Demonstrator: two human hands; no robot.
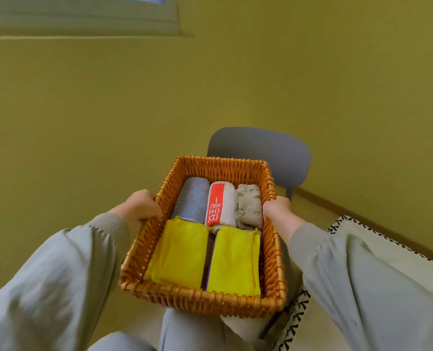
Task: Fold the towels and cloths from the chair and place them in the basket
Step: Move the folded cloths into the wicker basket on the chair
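Note:
I hold a brown wicker basket (pixel 223 168) in front of me, lifted off the floor. My left hand (pixel 140 205) grips its left rim and my right hand (pixel 276 207) grips its right rim. Inside, at the far end, lie three rolled cloths side by side: a grey towel (pixel 192 198), a white towel with a red printed band (pixel 219 205) and a pale leaf-patterned cloth (pixel 248 205). At the near end sit two folded yellow cloths (pixel 180 254) (pixel 233 262). The grey chair (pixel 273 153) stands behind the basket, its seat hidden.
An olive-green wall fills the background, with a window sill (pixel 83 24) at the top left. A cream rug with black stitched edging (pixel 362 231) lies on the floor at the right. My knees in grey trousers (pixel 185 333) show below the basket.

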